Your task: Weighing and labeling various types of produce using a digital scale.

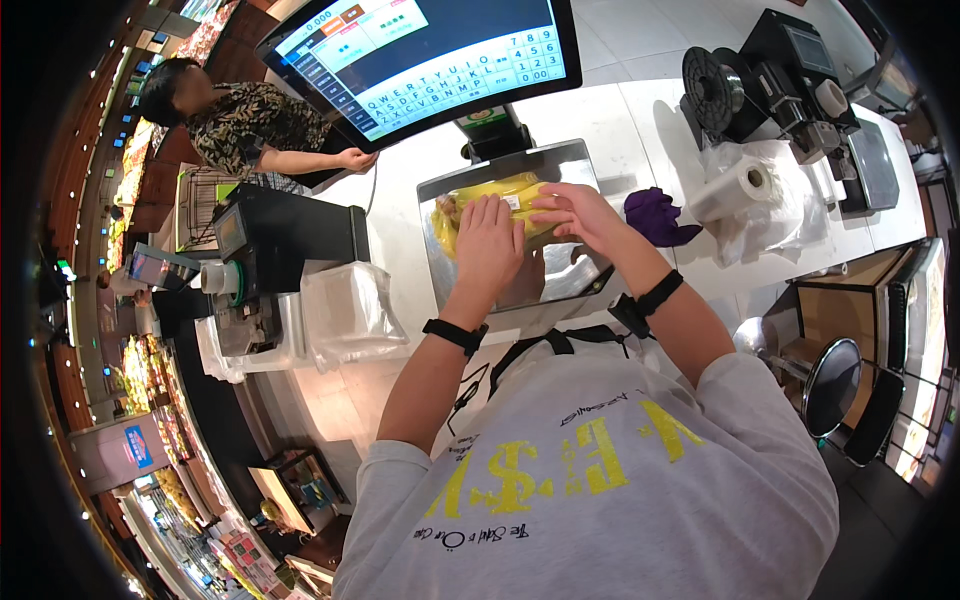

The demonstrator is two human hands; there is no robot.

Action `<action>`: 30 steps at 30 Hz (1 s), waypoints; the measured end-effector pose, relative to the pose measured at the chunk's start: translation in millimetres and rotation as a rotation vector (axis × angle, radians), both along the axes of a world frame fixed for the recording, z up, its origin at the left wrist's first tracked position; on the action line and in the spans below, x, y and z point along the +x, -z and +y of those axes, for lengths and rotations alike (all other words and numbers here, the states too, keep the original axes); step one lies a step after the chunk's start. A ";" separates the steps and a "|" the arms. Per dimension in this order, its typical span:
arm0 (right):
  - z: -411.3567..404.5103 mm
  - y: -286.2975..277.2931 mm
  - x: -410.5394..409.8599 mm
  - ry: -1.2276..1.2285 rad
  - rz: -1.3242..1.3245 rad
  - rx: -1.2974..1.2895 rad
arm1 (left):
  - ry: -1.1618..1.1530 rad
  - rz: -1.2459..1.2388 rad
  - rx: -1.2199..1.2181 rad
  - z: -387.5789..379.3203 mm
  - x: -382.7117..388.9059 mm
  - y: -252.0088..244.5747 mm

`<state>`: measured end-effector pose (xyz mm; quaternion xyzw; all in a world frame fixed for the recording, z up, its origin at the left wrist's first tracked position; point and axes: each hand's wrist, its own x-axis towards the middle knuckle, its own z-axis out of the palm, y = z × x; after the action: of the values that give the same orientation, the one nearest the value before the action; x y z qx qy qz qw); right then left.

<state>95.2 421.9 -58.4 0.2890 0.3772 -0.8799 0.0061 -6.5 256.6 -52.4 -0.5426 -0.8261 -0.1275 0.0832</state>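
Bananas in clear plastic (pixel 480 189), with a small white label on the wrap, lie on the metal pan of a weighing scale (pixel 577 161). My left hand (pixel 489 236) rests on the near side of the bananas, its fingers laid flat over them. At their right end, my right hand (pixel 574 214) touches the wrap with its fingers spread. Above the pan stands the scale's lit touchscreen (pixel 435 60), showing a keyboard. A purple cloth (pixel 658 216) lies on the white counter to the right of the pan.
On the left are a black machine (pixel 292 232) and a stack of clear bags (pixel 351 311). To the right stand a plastic-film roll (pixel 731 191) and another black machine (pixel 795 82). Beyond the counter, a person (pixel 255 127) reaches one hand to the screen's lower edge. A round stool (pixel 832 386) is behind right.
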 end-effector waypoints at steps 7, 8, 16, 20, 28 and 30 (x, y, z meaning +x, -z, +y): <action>16.9 30.4 32.7 0.147 -0.059 0.202 | 0.008 0.018 -0.099 15.8 12.8 7.6; 15.2 34.0 35.1 0.160 -0.078 0.272 | 0.081 -0.079 -0.121 16.0 14.1 6.0; -10.1 49.5 32.6 0.064 -0.107 0.470 | -0.094 0.208 0.408 1.4 -12.2 -50.4; -25.4 43.7 26.3 0.069 -0.017 0.603 | -0.530 -0.310 0.272 -21.7 -67.8 -19.2; -41.5 2.6 30.6 0.122 0.065 0.514 | -0.680 -1.634 0.304 -88.8 -105.1 11.0; -46.2 1.9 38.2 0.163 0.047 0.450 | -0.702 -1.662 0.424 -104.8 -109.0 28.0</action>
<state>133.4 375.7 -60.3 0.2919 0.5392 -0.7778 -0.1383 -115.5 151.8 -80.4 0.0309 -0.6968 -0.5914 -0.4046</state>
